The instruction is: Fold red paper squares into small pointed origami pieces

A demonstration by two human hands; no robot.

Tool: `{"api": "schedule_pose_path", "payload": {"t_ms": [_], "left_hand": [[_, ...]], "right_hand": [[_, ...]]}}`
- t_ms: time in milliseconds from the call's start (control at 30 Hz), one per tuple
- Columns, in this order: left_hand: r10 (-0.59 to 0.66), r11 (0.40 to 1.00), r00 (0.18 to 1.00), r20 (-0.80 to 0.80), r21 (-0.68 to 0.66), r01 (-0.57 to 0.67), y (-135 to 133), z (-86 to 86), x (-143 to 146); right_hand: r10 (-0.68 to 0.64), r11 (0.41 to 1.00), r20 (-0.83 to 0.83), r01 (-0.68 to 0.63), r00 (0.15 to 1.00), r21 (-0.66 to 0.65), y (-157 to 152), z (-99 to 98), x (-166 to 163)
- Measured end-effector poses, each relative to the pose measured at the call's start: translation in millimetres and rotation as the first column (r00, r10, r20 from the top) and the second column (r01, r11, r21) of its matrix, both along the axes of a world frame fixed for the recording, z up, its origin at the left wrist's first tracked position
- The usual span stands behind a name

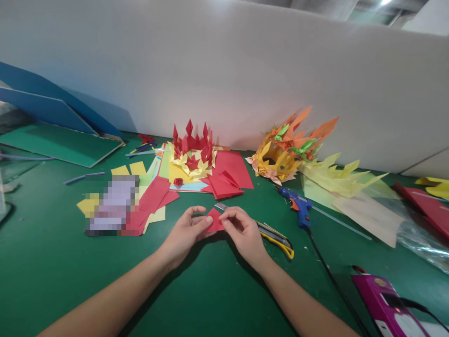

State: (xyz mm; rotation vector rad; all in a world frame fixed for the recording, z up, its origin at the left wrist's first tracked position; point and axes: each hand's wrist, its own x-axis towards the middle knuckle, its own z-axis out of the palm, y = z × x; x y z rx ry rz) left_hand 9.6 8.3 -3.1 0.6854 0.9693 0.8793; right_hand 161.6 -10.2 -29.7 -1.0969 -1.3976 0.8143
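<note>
We see a small piece of red paper [214,219] held just above the green table [224,295], between our two hands. Our left hand [187,228] grasps its left side, thumb on top; the fingers underneath are partly hidden. Our right hand [247,236] pinches its right edge between thumb and forefinger, the other fingers curled. Beneath and beside the right hand we find a yellow and black knife [275,238], its middle hidden by that hand. To its right lies a blue glue gun [298,206], with a clear stick reaching out behind it. Beyond our hands we note a red and pale yellow crown [190,138] on stacked sheets, and an orange and yellow crown [277,161] farther right. Red strips [153,201] lie left of our left hand, near a pixelated object [114,203].
</note>
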Motion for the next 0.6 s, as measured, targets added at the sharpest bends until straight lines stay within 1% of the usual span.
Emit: {"api": "schedule_pose_path", "payload": {"t_ms": [100,167,233,300,333,400,500,600], "left_hand": [[0.015,0.997,1.0,0.015,-0.08,-0.014,0.2,3.6,0.0],[0.014,0.994,1.0,0.008,-0.105,-0.013,0.1,5.9,0.0],[0.011,0.997,1.0,-0.014,-0.074,-0.012,0.0,6.5,-0.1],[-0.001,1.0,0.999,-0.047,-0.025,0.0,0.2,5.1,-0.2],[-0.011,1.0,0.998,-0.067,0.0,0.011,0.3,3.9,-0.3],[-0.036,0.998,0.994,-0.103,0.038,0.04,0.4,1.5,-0.3],[-0.048,0.995,0.989,-0.143,0.077,0.059,0.2,-0.2,-0.3],[-0.045,0.993,0.982,-0.181,0.098,0.064,0.1,0.6,-0.7]], "right_hand": [[-0.028,1.0,0.026,0.028,0.999,0.005,-0.3,-1.7,0.0],[-0.056,0.998,0.097,0.053,0.994,0.041,-1.1,-1.7,0.1],[-0.113,0.989,0.216,0.088,0.97,0.121,-2.3,-1.1,0.5],[-0.162,0.971,0.335,0.089,0.928,0.223,-3.6,-0.5,1.5],[-0.167,0.962,0.384,0.064,0.908,0.266,-4.1,-0.2,2.0],[-0.119,0.951,0.46,-0.032,0.88,0.307,-4.6,0.4,2.8],[-0.022,0.938,0.515,-0.16,0.857,0.307,-4.1,1.5,2.8],[0.003,0.937,0.52,-0.184,0.854,0.296,-3.5,2.5,1.9]]}}
